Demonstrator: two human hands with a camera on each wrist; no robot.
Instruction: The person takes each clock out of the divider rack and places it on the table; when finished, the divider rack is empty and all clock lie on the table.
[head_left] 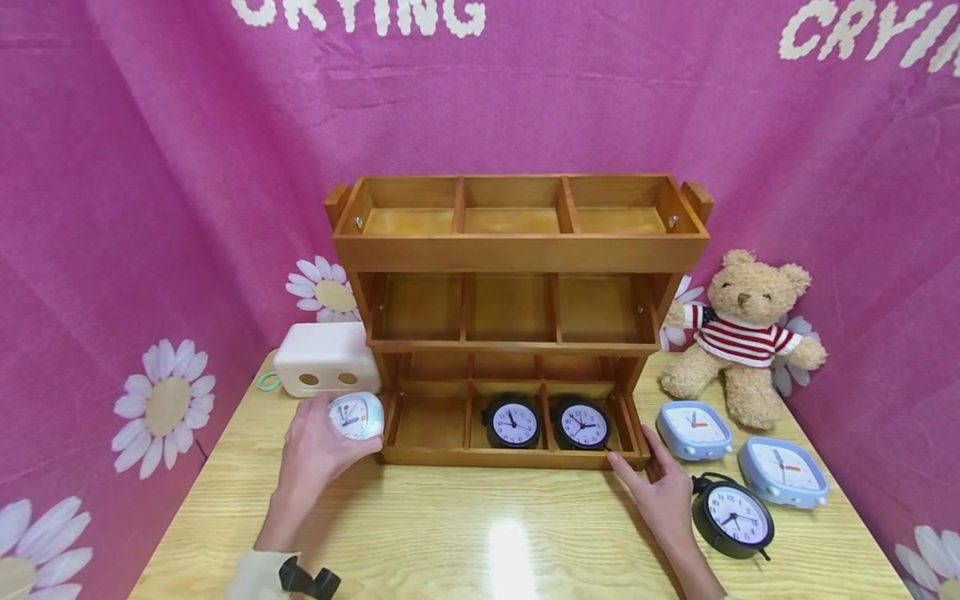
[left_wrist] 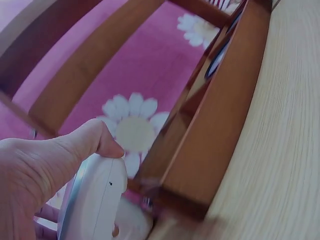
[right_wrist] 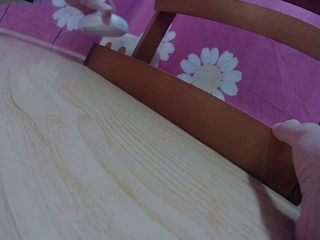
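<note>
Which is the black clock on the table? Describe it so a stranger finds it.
Find the wooden shelf; the right hand is at its lower right corner. Just right of that hand sits the clock, round and black, unlike the two squarish blue clocks beyond it.

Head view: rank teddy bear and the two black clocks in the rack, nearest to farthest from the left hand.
From the left hand:
1. Middle black clock: centre compartment, bottom tier of the wooden rack.
2. Right black clock: right compartment, same tier.
3. Teddy bear: past the rack's right side.
</note>
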